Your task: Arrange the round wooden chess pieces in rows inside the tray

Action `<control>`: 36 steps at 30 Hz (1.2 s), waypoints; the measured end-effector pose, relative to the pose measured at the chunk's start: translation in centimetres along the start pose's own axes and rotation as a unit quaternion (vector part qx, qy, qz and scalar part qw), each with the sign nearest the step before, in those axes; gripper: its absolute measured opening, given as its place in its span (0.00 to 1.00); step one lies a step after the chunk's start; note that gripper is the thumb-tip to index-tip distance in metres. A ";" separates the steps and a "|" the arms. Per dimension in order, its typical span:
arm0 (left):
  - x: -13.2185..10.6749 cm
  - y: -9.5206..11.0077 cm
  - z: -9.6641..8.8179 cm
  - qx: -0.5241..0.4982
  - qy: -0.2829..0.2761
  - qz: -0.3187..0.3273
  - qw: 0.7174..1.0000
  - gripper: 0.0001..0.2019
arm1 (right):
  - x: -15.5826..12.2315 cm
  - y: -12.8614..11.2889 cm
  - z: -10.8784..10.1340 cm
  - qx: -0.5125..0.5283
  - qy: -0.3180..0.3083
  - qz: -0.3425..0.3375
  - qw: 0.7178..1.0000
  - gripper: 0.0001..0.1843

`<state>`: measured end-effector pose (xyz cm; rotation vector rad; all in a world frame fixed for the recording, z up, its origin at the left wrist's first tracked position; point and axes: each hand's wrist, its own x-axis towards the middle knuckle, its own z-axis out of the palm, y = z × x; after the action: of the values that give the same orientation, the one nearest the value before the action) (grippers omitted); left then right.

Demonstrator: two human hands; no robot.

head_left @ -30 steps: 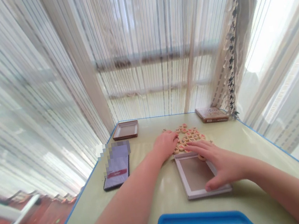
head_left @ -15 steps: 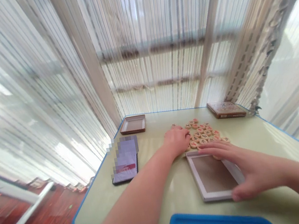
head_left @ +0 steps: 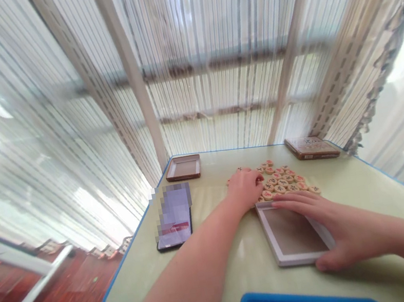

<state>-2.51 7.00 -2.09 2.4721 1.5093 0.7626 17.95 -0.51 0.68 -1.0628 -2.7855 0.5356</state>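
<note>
We judge the step as handling the round pieces (head_left: 282, 182), clustered just beyond the shallow tray (head_left: 299, 259). Left hand (head_left: 245, 186) curls at their edge, pinch hidden; right hand (head_left: 334, 224) spreads across the tray's right side. Next move, we think, calls for fingertip care.

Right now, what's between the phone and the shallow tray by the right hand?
The left forearm crosses there, with pale tabletop on both sides, in the head view.

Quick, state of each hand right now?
Left hand: curled beside the round pieces; whether it holds one can't be told.
Right hand: open, spread over the shallow box.
</note>
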 end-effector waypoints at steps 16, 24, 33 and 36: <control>-1.5 3.0 -0.3 -0.440 -0.019 -0.001 0.898 0.22 | 1.8 2.0 0.6 0.001 0.326 -0.028 0.945 0.17; -1.8 3.7 -0.8 -0.529 -0.061 -0.070 0.843 0.27 | 2.1 2.2 0.9 0.014 0.331 -0.016 0.943 0.13; -1.8 4.0 -1.1 -0.517 -0.065 -0.082 0.849 0.24 | 2.0 2.0 0.5 -0.018 0.333 0.001 0.943 0.09; -1.8 3.5 -1.0 -0.406 0.012 -0.067 0.911 0.18 | 1.7 2.3 -0.2 -0.025 0.309 0.043 0.950 0.08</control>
<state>-0.89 3.58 -0.54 1.7191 1.0339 1.1086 18.20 2.27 -0.05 -1.1241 -2.2168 0.1023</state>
